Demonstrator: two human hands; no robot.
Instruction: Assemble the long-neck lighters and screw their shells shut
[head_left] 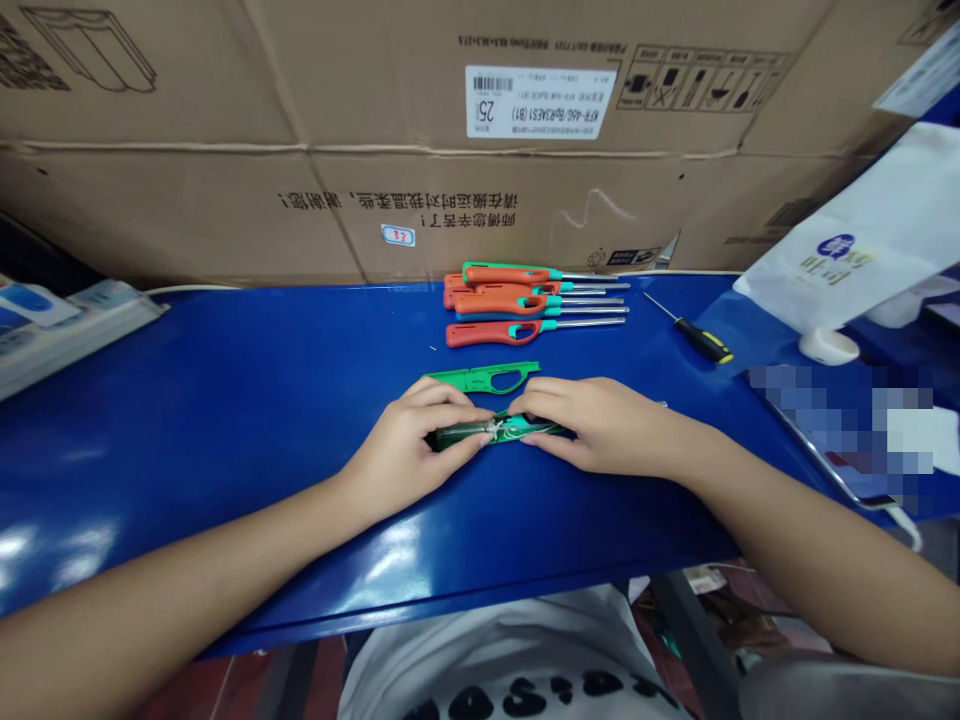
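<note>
Between both hands, low over the blue table, is an opened green gas lighter point(514, 429) with its inner parts and thin wires showing. My left hand point(420, 440) grips its handle end, where a dark tank-like part lies. With fingers and thumb, my right hand point(581, 420) pinches the end toward the metal tube, whose tip peeks out past the hand. Just behind the hands lies a loose green half shell point(487, 378) with a trigger loop. Fingers cover much of the lighter, so its small parts are only partly visible.
Several orange and green lighters point(495, 333) lie stacked behind the shell. A black-and-yellow screwdriver point(703, 340) rests to their right, near a white bag point(847, 240) and a phone point(817, 440) with a cable. A large cardboard box point(225, 220) stands along the back edge.
</note>
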